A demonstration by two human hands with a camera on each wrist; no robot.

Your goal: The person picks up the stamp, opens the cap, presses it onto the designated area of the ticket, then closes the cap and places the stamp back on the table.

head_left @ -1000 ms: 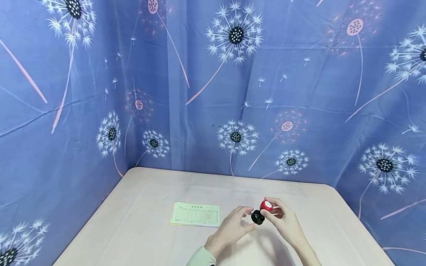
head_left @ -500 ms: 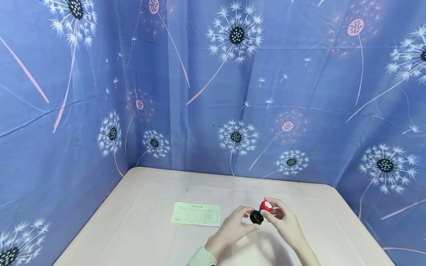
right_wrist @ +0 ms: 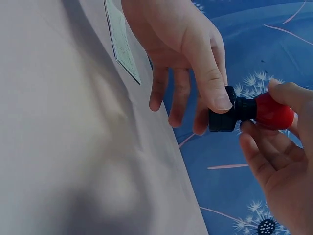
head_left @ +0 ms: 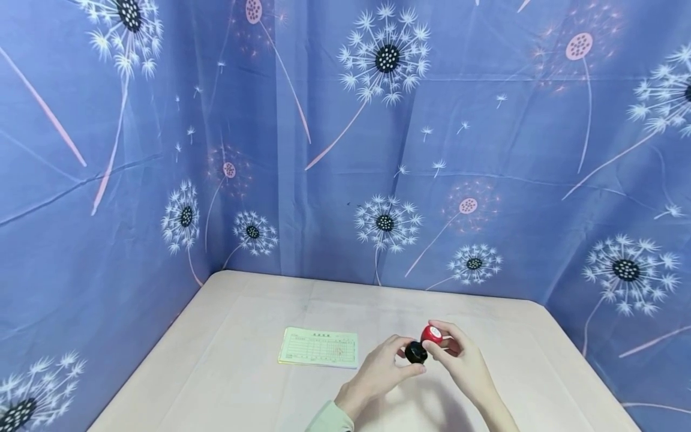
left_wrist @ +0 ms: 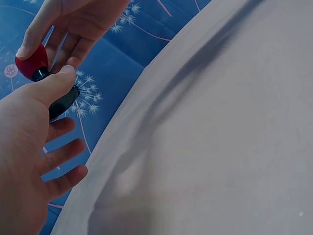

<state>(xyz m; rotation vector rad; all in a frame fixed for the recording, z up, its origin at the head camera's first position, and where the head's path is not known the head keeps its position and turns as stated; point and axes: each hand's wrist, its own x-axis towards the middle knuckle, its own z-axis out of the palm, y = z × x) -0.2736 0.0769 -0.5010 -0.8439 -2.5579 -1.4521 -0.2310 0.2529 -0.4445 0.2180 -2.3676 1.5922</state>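
Note:
A hand stamp with a round red knob and a black base is held up above the table between both hands. My right hand grips the red knob with thumb and fingers. From the other side, my left hand pinches the rim of the black base between thumb and index finger. Its other fingers are spread apart, as the right wrist view shows. A narrow black neck joins knob and base. The base's stamping face is hidden, turned toward my left palm.
Left of my hands lies a pad of pale green printed forms with a faint reddish mark on its right part. The light table is bordered by blue dandelion-print curtains at the back and sides.
My left thumb and index finger have closed in on the black base, which has turned and shifted slightly left. The right hand keeps its grip on the red knob, almost still.

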